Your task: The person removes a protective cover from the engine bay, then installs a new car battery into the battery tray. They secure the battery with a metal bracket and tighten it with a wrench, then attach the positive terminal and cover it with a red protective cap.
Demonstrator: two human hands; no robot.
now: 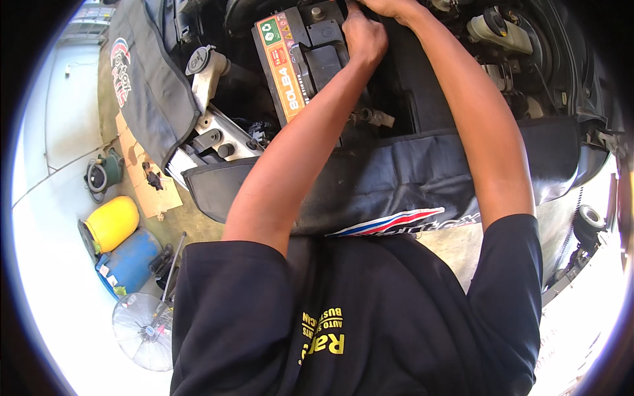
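A car battery with an orange and black label sits in the engine bay, its black top facing up. My left hand is at the battery's far right corner, its fingers curled closed. What it grips, if anything, is hidden at the upper edge of the view. Close beside it, my right hand reaches in from the right, with its fingers mostly cut off by the upper edge. A round metal battery terminal shows on the top, left of my left hand.
A black fender cover hangs over the car's front edge, and another cover lies along the left side. A reservoir with a cap stands left of the battery. Yellow drum, blue drum and fan stand on the floor.
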